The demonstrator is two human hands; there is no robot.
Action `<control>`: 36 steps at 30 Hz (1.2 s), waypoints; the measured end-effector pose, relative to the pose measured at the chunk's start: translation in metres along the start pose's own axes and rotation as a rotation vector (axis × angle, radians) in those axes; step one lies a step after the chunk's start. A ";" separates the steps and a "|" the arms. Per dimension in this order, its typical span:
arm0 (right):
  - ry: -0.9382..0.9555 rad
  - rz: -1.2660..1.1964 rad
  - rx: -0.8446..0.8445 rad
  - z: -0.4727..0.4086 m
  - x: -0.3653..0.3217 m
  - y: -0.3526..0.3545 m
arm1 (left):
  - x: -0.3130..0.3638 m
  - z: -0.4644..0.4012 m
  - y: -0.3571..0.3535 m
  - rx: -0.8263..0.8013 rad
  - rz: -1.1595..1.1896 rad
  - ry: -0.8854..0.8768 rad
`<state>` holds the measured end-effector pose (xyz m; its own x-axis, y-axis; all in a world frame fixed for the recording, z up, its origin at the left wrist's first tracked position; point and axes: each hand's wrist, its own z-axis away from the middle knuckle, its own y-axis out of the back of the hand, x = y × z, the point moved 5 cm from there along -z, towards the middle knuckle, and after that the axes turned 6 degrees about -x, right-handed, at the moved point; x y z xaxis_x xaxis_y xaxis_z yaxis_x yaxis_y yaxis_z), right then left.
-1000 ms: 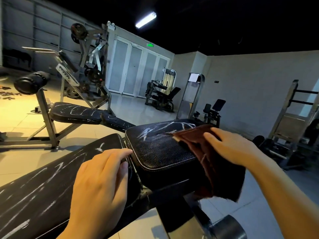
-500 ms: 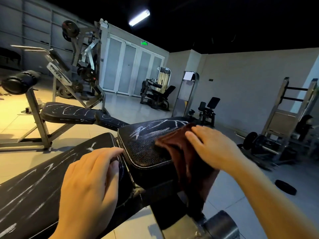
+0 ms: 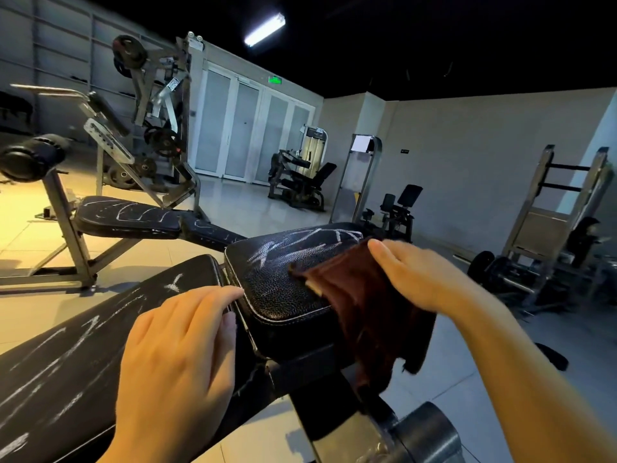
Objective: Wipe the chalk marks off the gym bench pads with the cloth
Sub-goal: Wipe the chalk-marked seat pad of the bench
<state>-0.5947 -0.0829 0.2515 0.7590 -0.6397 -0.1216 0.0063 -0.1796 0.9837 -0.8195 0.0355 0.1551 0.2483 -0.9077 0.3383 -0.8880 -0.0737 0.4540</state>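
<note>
Right hand (image 3: 424,279) presses the dark red-brown cloth (image 3: 360,305) flat-fingered onto the chalk-marked black leather seat pad (image 3: 283,282), left hand (image 3: 177,355) open, bracing the long back pad (image 3: 66,355); cloth overhanging the edge may slip off, smearing chalk.

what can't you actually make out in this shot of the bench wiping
- Head view: the seat pad surface under the cloth is covered, so any chalk there is hidden.
- The right hand has its palm side against the cloth; its grip is unclear.
- The long pad is cut off by the left edge and partly hidden by the left hand.
- The green sign above the doors is too small to read.
</note>
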 end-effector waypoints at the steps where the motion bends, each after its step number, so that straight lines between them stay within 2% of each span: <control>1: -0.036 0.009 -0.041 -0.017 0.004 0.004 | -0.001 0.000 0.000 -0.006 -0.005 0.007; 3: -0.109 0.023 -0.123 -0.042 0.012 0.004 | -0.001 0.000 -0.001 -0.013 -0.021 0.006; 5: -0.116 0.017 -0.129 -0.050 0.021 -0.001 | -0.001 0.001 -0.001 -0.014 -0.024 -0.006; 12: 0.126 0.142 0.109 0.030 -0.014 -0.025 | 0.005 -0.001 -0.003 0.019 -0.025 -0.041; 17: 0.379 0.165 0.080 0.059 -0.095 -0.058 | -0.001 0.000 0.003 0.095 0.137 0.054; 19: 0.403 0.186 0.081 0.060 -0.109 -0.060 | -0.004 0.001 0.004 0.086 0.167 0.080; 22: 0.331 0.233 0.112 0.056 -0.096 -0.054 | -0.010 0.003 0.006 0.035 0.197 0.101; 27: -0.099 0.245 0.180 0.019 -0.005 -0.013 | -0.011 0.011 0.010 -0.068 -0.001 -0.020; 29: -0.158 0.209 0.177 0.009 0.008 -0.002 | -0.014 0.012 0.012 -0.047 -0.054 -0.037; 33: 0.090 0.043 0.219 0.018 -0.042 -0.024 | -0.017 0.010 0.007 -0.048 -0.046 -0.004; 36: 0.323 0.099 0.249 0.035 -0.098 -0.052 | -0.013 0.010 0.003 -0.058 -0.076 -0.031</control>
<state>-0.6922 -0.0369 0.2077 0.9132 -0.4033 0.0590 -0.2050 -0.3294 0.9216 -0.8297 0.0430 0.1436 0.3017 -0.9126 0.2760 -0.8428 -0.1200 0.5247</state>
